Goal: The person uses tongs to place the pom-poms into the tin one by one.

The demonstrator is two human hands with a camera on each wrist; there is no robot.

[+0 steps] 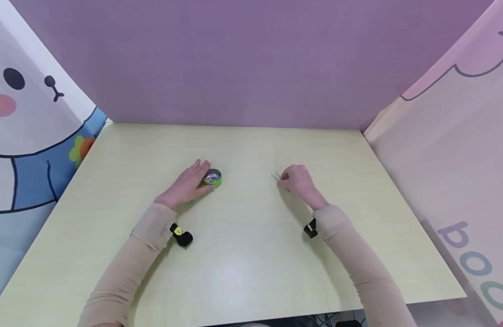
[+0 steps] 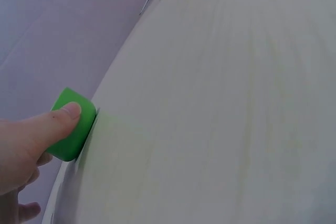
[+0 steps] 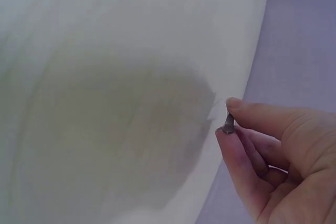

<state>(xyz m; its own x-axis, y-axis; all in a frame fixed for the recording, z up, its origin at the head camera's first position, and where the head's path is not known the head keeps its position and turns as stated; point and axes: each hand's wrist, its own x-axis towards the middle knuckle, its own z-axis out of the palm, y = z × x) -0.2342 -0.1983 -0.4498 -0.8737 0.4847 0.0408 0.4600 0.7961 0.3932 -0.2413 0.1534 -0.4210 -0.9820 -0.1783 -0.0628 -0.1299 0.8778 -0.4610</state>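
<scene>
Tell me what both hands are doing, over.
Left hand touching green tin, thumb on its side. Right hand pinching thin metal tweezers. Table between them bare.

Pale yellow wood-grain worktop (image 1: pixel 251 254), boxed in on three sides. Plain purple back wall (image 1: pixel 235 59) along the far edge; left panel (image 1: pixel 26 136) is white and blue with a cartoon animal face and a flower near the far left corner; right panel (image 1: pixel 451 150) is pink with a dark outline drawing and pastel letters low down. Light is even and soft, faint glare toward the near edge.
</scene>
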